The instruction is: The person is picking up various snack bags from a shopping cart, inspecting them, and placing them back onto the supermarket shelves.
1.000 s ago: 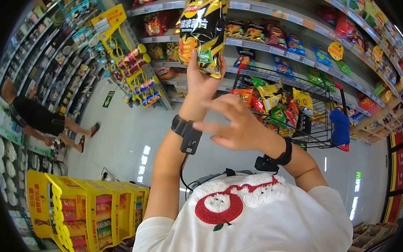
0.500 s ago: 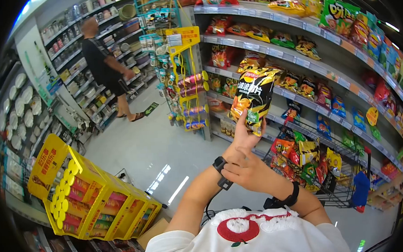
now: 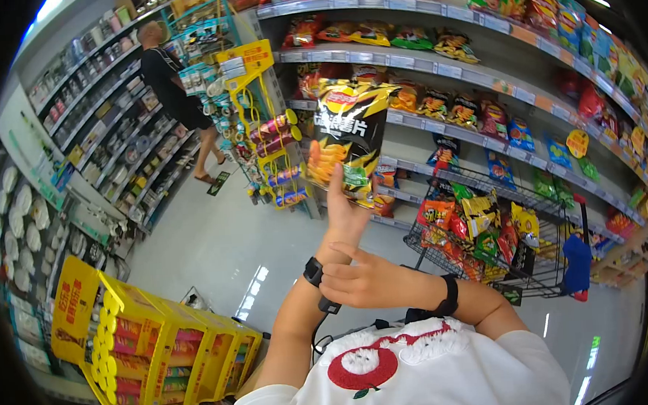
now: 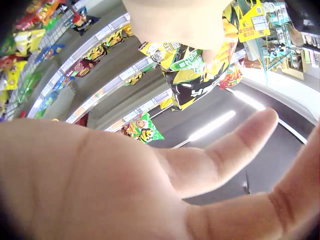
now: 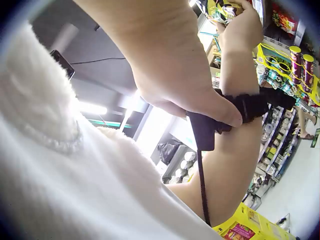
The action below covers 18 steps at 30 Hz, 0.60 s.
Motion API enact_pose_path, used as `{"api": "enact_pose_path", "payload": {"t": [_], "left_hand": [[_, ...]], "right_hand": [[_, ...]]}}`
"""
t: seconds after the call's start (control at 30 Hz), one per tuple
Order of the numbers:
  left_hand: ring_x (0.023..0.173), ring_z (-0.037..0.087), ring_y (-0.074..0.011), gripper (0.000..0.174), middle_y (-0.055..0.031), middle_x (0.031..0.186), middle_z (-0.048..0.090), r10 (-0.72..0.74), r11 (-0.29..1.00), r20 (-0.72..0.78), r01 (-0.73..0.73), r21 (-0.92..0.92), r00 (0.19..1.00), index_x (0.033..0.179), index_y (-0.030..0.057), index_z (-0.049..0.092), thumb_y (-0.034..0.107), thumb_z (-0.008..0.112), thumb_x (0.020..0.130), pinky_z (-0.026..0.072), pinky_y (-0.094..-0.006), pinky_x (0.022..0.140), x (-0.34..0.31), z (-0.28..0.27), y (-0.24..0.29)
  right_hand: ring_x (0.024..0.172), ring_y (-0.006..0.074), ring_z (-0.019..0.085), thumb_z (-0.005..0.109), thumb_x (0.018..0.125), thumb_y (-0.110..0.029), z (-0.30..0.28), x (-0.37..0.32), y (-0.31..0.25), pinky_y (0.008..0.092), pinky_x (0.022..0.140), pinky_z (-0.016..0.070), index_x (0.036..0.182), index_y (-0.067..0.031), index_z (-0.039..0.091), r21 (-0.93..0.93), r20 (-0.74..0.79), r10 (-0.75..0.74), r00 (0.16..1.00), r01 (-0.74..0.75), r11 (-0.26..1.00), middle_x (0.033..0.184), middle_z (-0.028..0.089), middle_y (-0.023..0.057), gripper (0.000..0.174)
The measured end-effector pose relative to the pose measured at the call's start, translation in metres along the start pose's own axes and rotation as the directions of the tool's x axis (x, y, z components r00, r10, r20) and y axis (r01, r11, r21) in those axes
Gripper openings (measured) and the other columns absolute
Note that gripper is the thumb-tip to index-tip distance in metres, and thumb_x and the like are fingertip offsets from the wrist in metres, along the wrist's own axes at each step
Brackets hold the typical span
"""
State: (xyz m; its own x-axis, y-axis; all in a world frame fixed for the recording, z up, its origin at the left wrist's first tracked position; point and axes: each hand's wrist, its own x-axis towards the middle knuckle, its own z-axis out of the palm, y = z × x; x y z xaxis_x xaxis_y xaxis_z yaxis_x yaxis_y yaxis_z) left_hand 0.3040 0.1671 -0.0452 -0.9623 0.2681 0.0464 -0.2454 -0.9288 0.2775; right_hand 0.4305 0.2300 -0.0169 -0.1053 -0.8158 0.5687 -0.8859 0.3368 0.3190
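Note:
My left hand (image 3: 349, 219) holds a black and yellow bag of potato chips (image 3: 351, 138) upright by its lower part, the thumb across its front. The left wrist view shows the bag (image 4: 192, 87) upside down beyond that hand. My right hand (image 3: 373, 280) lies across the left wrist, its fingers loosely bent over the strap (image 3: 313, 271). In the right wrist view, a fingertip overlaps the small black wrist camera (image 5: 202, 132) on the left arm. The right palm (image 4: 95, 175) fills the lower left wrist view, fingers spread.
Ahead are shelves (image 3: 434, 66) with many snack bags. A wire cart (image 3: 583, 220) full of snack bags stands at right. At lower left is a yellow display stand (image 3: 200, 358) of canisters; a yellow hanging rack (image 3: 244, 55) ends the shelf. A person (image 3: 164, 82) walks behind it.
My right hand has come down from spread fingers above the left wrist to lie across it. The left hand keeps holding the chip bag. The head view has swung; the other person has walked on.

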Motion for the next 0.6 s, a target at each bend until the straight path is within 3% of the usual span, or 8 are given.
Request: {"api": "enact_pose_path", "payload": {"t": [0.1,0.2,0.27,0.33,0.4,0.5,0.53,0.6], "left_hand": [[0.086,0.059,-0.0202,0.033,-0.0079,0.101,0.061,0.15,0.981,0.015,-0.15,0.122,0.989,0.11,0.0081,0.052,0.03,0.058,0.086,0.0503,-0.035,0.074,-0.007,0.01,0.005],[0.088,0.059,-0.0194,0.033,-0.0077,0.1,0.061,0.293,0.929,0.043,-0.295,0.224,0.955,0.113,0.0083,0.051,0.028,0.057,0.087,0.0505,-0.036,0.075,-0.004,0.008,0.01],[0.092,0.059,-0.0206,0.035,-0.0066,0.103,0.059,0.362,0.893,0.041,-0.359,0.271,0.931,0.118,0.008,0.046,0.022,0.057,0.087,0.0507,-0.0375,0.076,-0.011,0.007,0.015],[0.095,0.058,-0.0215,0.038,-0.0063,0.108,0.056,0.448,0.829,0.028,-0.427,0.36,0.893,0.12,0.0079,0.042,0.017,0.058,0.086,0.0507,-0.0379,0.077,-0.025,0.015,0.015],[0.101,0.055,-0.0225,0.049,-0.0075,0.116,0.05,0.48,0.797,0.055,-0.461,0.391,0.876,0.124,0.0082,0.035,0.006,0.061,0.082,0.0503,-0.0388,0.081,-0.039,0.019,0.015],[0.105,0.053,-0.0219,0.052,-0.0092,0.117,0.049,0.455,0.742,0.175,-0.48,0.467,0.873,0.123,0.0073,0.036,0.0,0.062,0.079,0.0487,-0.0392,0.085,-0.052,0.017,0.007],[0.106,0.053,-0.0214,0.056,-0.0113,0.117,0.05,0.42,0.786,0.149,-0.441,0.434,0.895,0.121,0.0026,0.036,-0.006,0.064,0.073,0.0446,-0.0347,0.09,-0.059,0.021,0.005],[0.105,0.053,-0.0217,0.057,-0.0112,0.115,0.051,0.373,0.725,0.195,-0.416,0.549,0.907,0.121,0.0013,0.036,-0.006,0.065,0.073,0.0442,-0.0338,0.09,-0.067,0.017,0.002]], "right_hand": [[0.101,0.0137,0.05,0.057,0.069,-0.015,0.005,-0.004,0.0,0.045,0.102,0.0297,0.083,-0.0116,0.059,0.088,-0.059,0.039,0.997,-0.034,0.996,0.093,0.058,-0.0009,0.014],[0.116,0.0213,0.041,0.067,0.066,-0.02,-0.009,-0.007,0.004,0.0466,0.102,0.0287,0.105,-0.0119,0.055,0.2,-0.114,0.096,0.989,-0.072,0.977,0.121,0.047,0.0084,0.042],[0.122,0.0265,0.033,0.075,0.061,-0.024,-0.012,-0.025,0.014,0.0475,0.101,0.0281,0.124,-0.0126,0.038,0.271,-0.079,0.272,0.959,-0.242,0.932,0.133,0.031,0.0146,0.073],[0.125,0.0302,0.029,0.081,0.057,-0.027,-0.012,-0.034,0.025,0.0481,0.101,0.0282,0.136,-0.0133,0.022,0.409,-0.12,0.5,0.857,-0.417,0.812,0.139,0.02,0.0189,0.099],[0.126,0.0323,0.028,0.085,0.053,-0.028,-0.012,-0.036,0.042,0.0482,0.1,0.0291,0.141,-0.0143,0.005,0.612,-0.195,0.758,0.623,-0.527,0.59,0.139,0.015,0.0216,0.119],[0.121,0.0259,0.032,0.084,0.057,-0.031,0.004,-0.049,0.061,0.0412,0.1,0.0292,0.141,-0.0175,0.002,0.956,-0.025,0.938,0.346,-0.268,0.124,0.14,0.021,0.0148,0.118],[0.119,0.024,0.035,0.082,0.061,-0.029,0.004,-0.049,0.064,0.0381,0.099,0.0302,0.14,-0.0184,0.007,0.992,-0.019,0.924,0.383,-0.105,0.063,0.136,0.028,0.0107,0.11],[0.119,0.022,0.036,0.08,0.064,-0.028,0.004,-0.047,0.058,0.0379,0.1,0.0306,0.138,-0.0162,0.013,1.0,0.009,0.942,0.335,0.017,-0.016,0.134,0.033,0.0073,0.101]]}}
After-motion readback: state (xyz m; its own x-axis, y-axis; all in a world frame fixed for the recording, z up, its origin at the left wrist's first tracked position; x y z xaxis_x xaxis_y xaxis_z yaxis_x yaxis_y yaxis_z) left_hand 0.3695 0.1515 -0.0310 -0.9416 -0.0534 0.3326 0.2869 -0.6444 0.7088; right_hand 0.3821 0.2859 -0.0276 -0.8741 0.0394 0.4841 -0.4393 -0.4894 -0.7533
